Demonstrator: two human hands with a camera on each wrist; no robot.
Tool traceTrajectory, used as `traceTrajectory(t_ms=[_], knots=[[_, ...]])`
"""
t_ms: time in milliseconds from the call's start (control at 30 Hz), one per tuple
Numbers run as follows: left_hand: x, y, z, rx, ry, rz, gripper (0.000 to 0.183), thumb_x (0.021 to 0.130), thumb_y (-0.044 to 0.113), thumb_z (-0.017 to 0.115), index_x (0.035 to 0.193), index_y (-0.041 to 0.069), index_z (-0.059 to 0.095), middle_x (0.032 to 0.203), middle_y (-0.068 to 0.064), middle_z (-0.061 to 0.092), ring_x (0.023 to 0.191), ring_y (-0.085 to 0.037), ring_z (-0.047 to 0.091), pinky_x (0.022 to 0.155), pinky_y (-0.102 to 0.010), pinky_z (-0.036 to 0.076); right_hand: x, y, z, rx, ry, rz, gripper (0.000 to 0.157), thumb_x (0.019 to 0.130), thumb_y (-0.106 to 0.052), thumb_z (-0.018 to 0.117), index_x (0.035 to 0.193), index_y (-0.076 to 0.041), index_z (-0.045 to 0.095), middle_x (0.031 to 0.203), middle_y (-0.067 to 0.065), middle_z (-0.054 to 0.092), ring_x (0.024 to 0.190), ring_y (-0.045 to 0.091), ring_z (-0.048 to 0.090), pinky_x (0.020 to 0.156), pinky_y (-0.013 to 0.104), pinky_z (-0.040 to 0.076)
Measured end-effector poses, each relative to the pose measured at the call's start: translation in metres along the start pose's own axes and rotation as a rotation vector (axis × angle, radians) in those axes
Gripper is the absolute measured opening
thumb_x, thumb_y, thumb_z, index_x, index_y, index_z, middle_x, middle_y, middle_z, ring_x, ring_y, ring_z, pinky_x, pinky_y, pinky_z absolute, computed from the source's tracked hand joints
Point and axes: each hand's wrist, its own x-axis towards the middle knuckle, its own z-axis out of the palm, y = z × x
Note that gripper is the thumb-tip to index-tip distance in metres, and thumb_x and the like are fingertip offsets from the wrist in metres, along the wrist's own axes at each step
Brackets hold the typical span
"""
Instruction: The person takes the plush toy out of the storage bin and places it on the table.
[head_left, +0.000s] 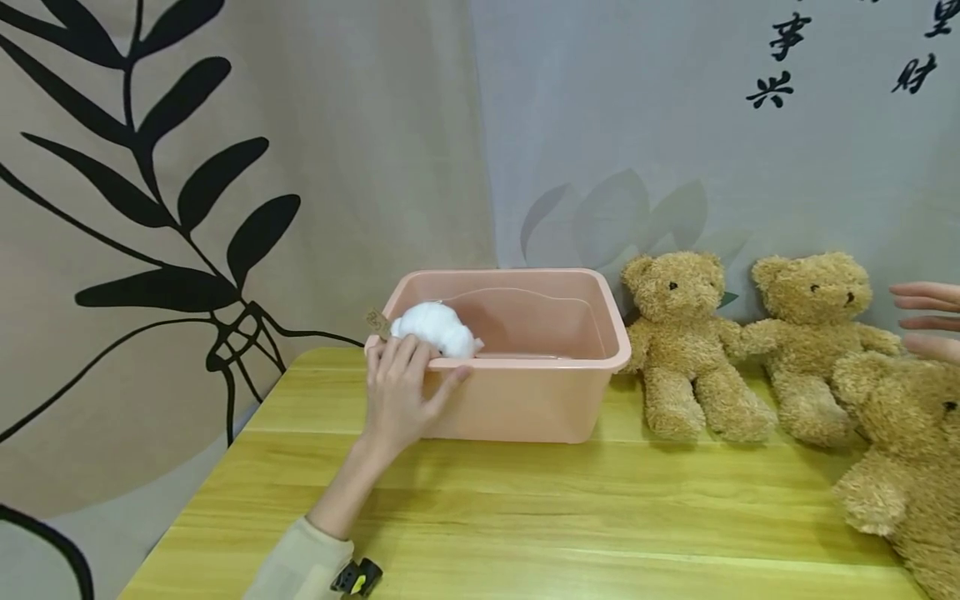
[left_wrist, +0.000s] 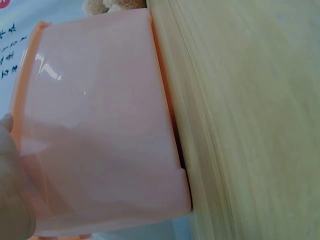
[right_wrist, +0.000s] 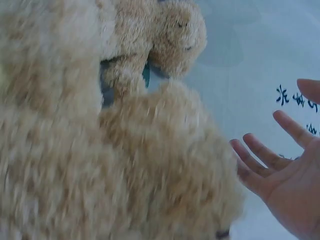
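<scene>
A pink plastic bin (head_left: 525, 404) stands at the back of the wooden table. My left hand (head_left: 396, 392) holds its near-left rim, fingers over the edge and thumb along the front. Inside, just beyond those fingers, lies a rounded white plush thing (head_left: 435, 327), partly hidden by the rim. In the left wrist view the bin's smooth side (left_wrist: 100, 95) fills the left half. My right hand (right_wrist: 297, 187), fingers spread and holding nothing, is beside a tan teddy bear (right_wrist: 175, 165). That same bear (head_left: 907, 467) is cut off at the head view's right edge.
Two more tan teddy bears sit right of the bin, one close beside it (head_left: 678, 350) and another (head_left: 810, 333) farther right. A brown tag (head_left: 377, 323) shows at the bin's left rim. Behind the table (head_left: 562, 517) hangs a printed cloth (head_left: 360, 125).
</scene>
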Motion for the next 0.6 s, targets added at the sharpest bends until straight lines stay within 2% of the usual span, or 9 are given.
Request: traceTrajectory(t_ms=[67,167,267,333,433,500,533,600], knots=[[0.0,0.0,0.0,0.001,0.002,0.002,0.06,0.098,0.066,0.048,0.079,0.009,0.05,0.078,-0.005,0.048,0.079,-0.03,0.048,0.088,-0.055,0.031,0.001,-0.015,0.003,-0.018,-0.009,-0.003,0.063,0.106,-0.014,0.052,0.159,-0.035,0.024,0.157,-0.019,0.03,0.108,-0.02,0.031,0.101,0.01,0.021],[0.0,0.0,0.0,0.003,-0.002,0.001,0.06,0.098,0.066,0.048,0.079,0.009,0.05,0.078,-0.005,0.048,0.078,-0.03,0.048,0.089,-0.056,0.031,0.005,-0.033,0.008,-0.004,-0.045,-0.036,0.063,0.106,-0.015,0.053,0.16,-0.033,0.025,0.158,-0.012,0.031,0.112,-0.017,0.033,0.101,0.013,0.023],[0.0,0.0,0.0,0.005,-0.007,-0.001,0.06,0.098,0.066,0.048,0.08,0.009,0.05,0.078,-0.005,0.048,0.078,-0.031,0.048,0.089,-0.056,0.031,0.011,-0.047,0.015,0.018,-0.073,-0.098,0.065,0.104,-0.011,0.056,0.16,-0.028,0.027,0.156,-0.009,0.034,0.118,-0.012,0.036,0.094,0.006,0.026],[0.0,0.001,-0.001,0.004,-0.009,-0.002,0.06,0.098,0.066,0.048,0.08,0.009,0.05,0.078,-0.005,0.049,0.079,-0.03,0.048,0.089,-0.055,0.031,0.015,-0.059,0.02,0.041,-0.1,-0.134,0.065,0.104,-0.009,0.057,0.16,-0.025,0.027,0.157,-0.003,0.034,0.125,-0.004,0.037,0.099,0.011,0.025],[0.001,0.001,-0.001,0.005,-0.014,-0.004,0.06,0.098,0.066,0.047,0.081,0.009,0.052,0.079,-0.005,0.05,0.08,-0.031,0.048,0.09,-0.055,0.03,0.02,-0.078,0.028,0.021,-0.126,-0.169,0.065,0.104,-0.012,0.057,0.159,-0.027,0.027,0.156,-0.004,0.035,0.125,-0.004,0.037,0.097,0.009,0.026],[0.001,0.001,-0.001,0.006,-0.016,-0.005,0.06,0.098,0.066,0.047,0.081,0.008,0.052,0.08,-0.005,0.051,0.081,-0.031,0.049,0.09,-0.055,0.03,0.02,-0.1,0.031,0.049,-0.156,-0.17,0.063,0.104,-0.012,0.058,0.158,-0.026,0.03,0.154,-0.001,0.036,0.124,-0.001,0.039,0.095,0.01,0.029],[0.001,0.001,-0.001,0.006,-0.017,-0.005,0.061,0.098,0.066,0.047,0.081,0.008,0.052,0.08,-0.005,0.051,0.081,-0.031,0.049,0.091,-0.055,0.03,0.021,-0.111,0.035,0.05,-0.16,-0.179,0.062,0.104,-0.012,0.058,0.158,-0.025,0.031,0.151,-0.004,0.038,0.12,-0.005,0.04,0.091,0.008,0.03],[0.0,0.0,0.0,0.007,-0.02,-0.007,0.06,0.098,0.066,0.047,0.081,0.008,0.052,0.08,-0.005,0.051,0.081,-0.031,0.049,0.091,-0.055,0.03,0.02,-0.136,0.039,0.076,-0.183,-0.179,0.059,0.103,-0.011,0.059,0.156,-0.023,0.035,0.148,-0.004,0.041,0.118,-0.004,0.042,0.087,0.008,0.033]])
